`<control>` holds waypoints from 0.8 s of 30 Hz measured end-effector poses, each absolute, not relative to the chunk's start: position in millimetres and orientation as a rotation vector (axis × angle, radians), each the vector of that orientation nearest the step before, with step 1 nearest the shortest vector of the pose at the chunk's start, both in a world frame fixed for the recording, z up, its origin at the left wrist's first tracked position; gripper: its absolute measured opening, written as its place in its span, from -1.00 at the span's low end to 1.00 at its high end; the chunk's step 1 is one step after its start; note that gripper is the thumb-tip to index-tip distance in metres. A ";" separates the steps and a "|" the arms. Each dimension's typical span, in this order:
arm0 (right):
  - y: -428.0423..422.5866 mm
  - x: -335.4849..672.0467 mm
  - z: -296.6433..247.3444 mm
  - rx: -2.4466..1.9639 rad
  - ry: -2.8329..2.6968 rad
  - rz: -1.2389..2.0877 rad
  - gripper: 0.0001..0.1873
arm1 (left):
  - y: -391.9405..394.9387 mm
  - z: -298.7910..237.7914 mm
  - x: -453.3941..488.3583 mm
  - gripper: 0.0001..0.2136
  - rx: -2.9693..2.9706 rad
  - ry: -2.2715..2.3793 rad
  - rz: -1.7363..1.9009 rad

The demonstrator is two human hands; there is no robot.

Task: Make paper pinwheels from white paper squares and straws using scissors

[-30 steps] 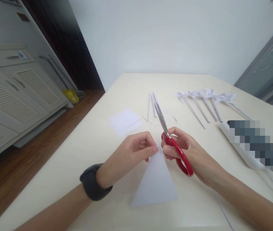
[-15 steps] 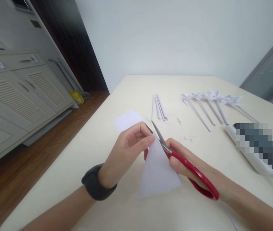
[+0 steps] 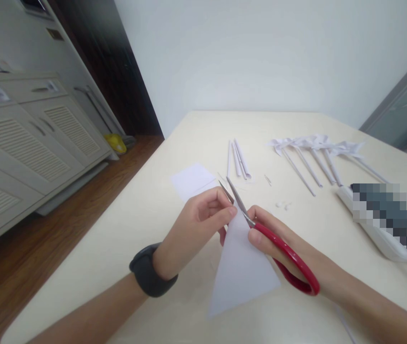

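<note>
Head view: scissors open at the tip of a folded paper triangle

My left hand (image 3: 199,224) pinches the top corner of the white paper triangle (image 3: 241,265) between thumb and fingertips, a dark wristband (image 3: 149,270) just behind it. My right hand (image 3: 278,243) is closed through the red handles of the scissors (image 3: 261,229); the blades stand slightly parted right at that pinched corner, just beyond my left fingertips. The triangle's wide base hangs toward me, low over the bench (image 3: 175,143).

I judge the paper light, thin and floppy, easy to crease or tear, so the hold belongs close beside the cut line, where my left grip already is, to keep the edge taut. The scissors are stiff, with smooth handles, and best held by the loops.

Beyond my left grip lies a flat white sheet (image 3: 191,179); farther out are rolled paper sticks (image 3: 237,160). Out past my right grip sit a row of paper pinwheels (image 3: 311,145), and a white power strip (image 3: 375,229), partly blurred out. I can read no brand, label or writing anywhere.
</note>
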State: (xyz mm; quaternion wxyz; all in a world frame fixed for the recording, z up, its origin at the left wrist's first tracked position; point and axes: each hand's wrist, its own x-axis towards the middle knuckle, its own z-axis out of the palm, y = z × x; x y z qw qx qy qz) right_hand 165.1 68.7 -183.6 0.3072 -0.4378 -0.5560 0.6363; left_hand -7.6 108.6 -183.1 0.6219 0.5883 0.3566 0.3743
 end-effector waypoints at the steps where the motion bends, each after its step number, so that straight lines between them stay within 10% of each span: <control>1: 68.8 165.4 -180.9 -1.168 -1.471 1.696 -0.70 | 108.8 -182.9 -7.6 -0.84 1.349 0.822 0.858; 24: 69.6 165.8 -196.3 -1.093 -1.484 1.692 -0.77 | 109.9 -181.0 -8.0 -0.85 1.341 0.808 0.842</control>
